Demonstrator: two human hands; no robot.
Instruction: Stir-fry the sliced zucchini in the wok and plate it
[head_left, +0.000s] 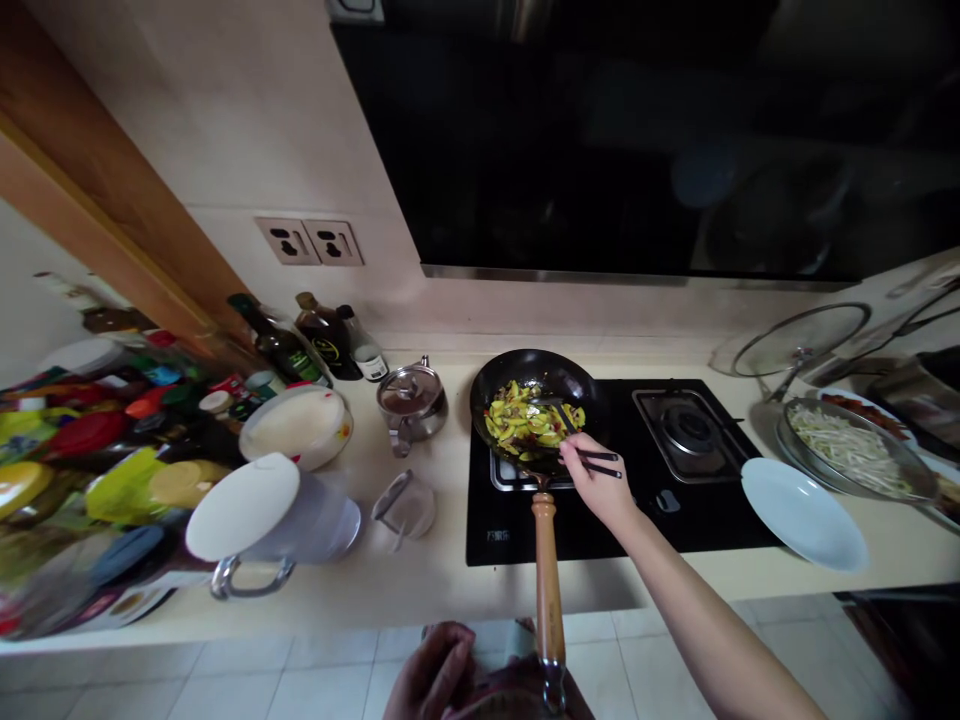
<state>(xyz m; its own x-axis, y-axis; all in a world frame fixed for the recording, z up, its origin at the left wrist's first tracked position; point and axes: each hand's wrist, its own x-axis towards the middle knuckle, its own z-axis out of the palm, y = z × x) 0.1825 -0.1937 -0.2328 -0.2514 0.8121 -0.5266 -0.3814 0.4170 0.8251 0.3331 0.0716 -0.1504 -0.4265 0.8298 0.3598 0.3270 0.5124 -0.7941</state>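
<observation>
Black chopsticks dip into yellow-green stir-fry inside a black wok.

Domestic kitchen: two-burner gas hob under a black range hood, wok on the hob — cream countertop crowded with sauce bottles, twin wall sockets — tiled floor.

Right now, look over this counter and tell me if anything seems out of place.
The glass pot lid at the back right stands out: it is tilted up on its rim instead of lying flat, behind the glass bowl of bean sprouts.
</observation>
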